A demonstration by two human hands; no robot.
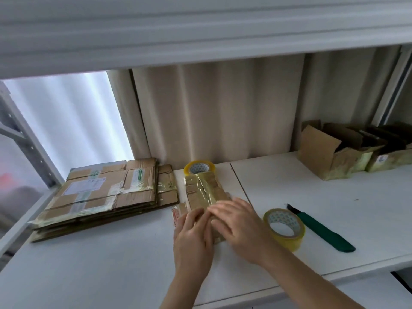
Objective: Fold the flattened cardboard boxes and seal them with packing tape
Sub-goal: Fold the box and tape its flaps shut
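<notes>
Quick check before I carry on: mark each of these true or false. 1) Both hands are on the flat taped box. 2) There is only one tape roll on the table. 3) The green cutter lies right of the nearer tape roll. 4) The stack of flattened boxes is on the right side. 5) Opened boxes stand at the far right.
1) True: the left hand and right hand rest on the flat taped box.
2) False: there are two, a nearer tape roll and a farther tape roll.
3) True: the green cutter lies to its right.
4) False: the stack of flattened boxes is on the left.
5) True: opened boxes stand there.
</notes>
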